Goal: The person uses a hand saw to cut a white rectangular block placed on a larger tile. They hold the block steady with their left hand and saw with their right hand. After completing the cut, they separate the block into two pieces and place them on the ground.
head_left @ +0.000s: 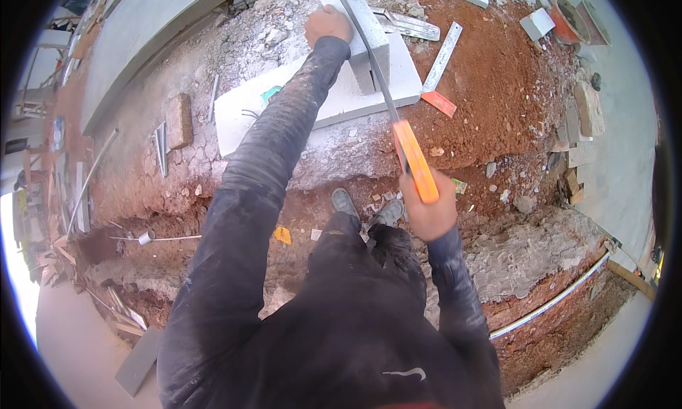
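Note:
My right hand (430,204) is closed round the orange handle of a hand saw (414,157). The saw's long blade slants up and away across a white block (374,29), against its near end. Beyond my outstretched left arm, my left hand (328,25) has its fingers curled and presses on the block's left side; the fingertips are partly hidden. Under the block lies a flat white slab (341,109). A small teal object (270,94), partly behind my left sleeve, sits on the slab. To the right, a try square (442,61) with an orange stock rests on the soil.
A brick (180,120) and thin metal strips (161,149) lie at left. Buckets (568,22) and a small white block (537,24) stand at far right. Below the slab the ground drops into a trench where my feet stand. A pale pipe (550,306) runs along its right bank.

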A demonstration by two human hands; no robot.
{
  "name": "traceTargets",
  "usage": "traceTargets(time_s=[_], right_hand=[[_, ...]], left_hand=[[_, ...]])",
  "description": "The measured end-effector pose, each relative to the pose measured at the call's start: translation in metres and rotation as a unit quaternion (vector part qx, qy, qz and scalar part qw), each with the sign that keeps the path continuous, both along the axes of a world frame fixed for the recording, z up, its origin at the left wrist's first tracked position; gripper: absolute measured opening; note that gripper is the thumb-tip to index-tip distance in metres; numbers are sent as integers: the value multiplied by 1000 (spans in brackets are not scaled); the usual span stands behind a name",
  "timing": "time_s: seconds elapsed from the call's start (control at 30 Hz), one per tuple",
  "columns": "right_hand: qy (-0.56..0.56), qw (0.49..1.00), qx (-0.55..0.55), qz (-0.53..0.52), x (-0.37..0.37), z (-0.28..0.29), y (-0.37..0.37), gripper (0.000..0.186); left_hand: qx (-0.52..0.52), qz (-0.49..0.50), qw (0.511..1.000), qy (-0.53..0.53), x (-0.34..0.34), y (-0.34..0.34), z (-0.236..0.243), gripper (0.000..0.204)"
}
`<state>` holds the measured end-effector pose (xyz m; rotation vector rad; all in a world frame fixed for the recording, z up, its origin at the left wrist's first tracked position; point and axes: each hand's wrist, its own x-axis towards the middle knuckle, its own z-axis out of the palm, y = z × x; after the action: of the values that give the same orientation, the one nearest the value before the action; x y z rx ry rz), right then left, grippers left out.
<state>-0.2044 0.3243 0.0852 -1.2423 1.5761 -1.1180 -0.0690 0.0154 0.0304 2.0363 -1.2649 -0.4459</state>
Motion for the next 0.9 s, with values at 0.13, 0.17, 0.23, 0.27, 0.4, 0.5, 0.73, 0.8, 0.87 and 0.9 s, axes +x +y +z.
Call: traceTargets(time_s=[0.13,0.17,0.23,0.27,0.4,0.5,0.73,0.8,0.87,0.9], right_hand=[[42,998,57,-3,-30,14,104,14],[21,999,46,-7,-25,4,85,11],[-18,999,29,-16,-14,-15,44,11],[-33,999,8,-10,-14,-29,-3,18],[17,1000,-20,14,-6,-23,-36,17],[-6,999,32,-9,-18,5,59,10],[-17,1000,-3,-22,-17,-22,-33,20],[-3,1000,-26,1,-16,-24,-50,20],[16,999,-42,-9,-5,-49,-42,20],[16,999,-42,-11,-5,-49,-42,20]], left_hand=[[-38,-19,999,7,-8,-4,-7,40],[-45,-14,999,21,-13,1,-3,39],[-35,-15,999,6,-23,3,2,38],[-20,-13,1000,8,-23,2,-1,38],[-31,0,1000,-1,-2,-4,-3,39],[-13,5,1000,1,-2,6,-2,40],[-26,9,999,20,-24,-1,10,44],[-25,-5,1000,-15,-12,-10,11,41],[0,-14,999,-29,-2,-10,-5,40],[41,-15,999,-10,-5,-8,-1,43]])
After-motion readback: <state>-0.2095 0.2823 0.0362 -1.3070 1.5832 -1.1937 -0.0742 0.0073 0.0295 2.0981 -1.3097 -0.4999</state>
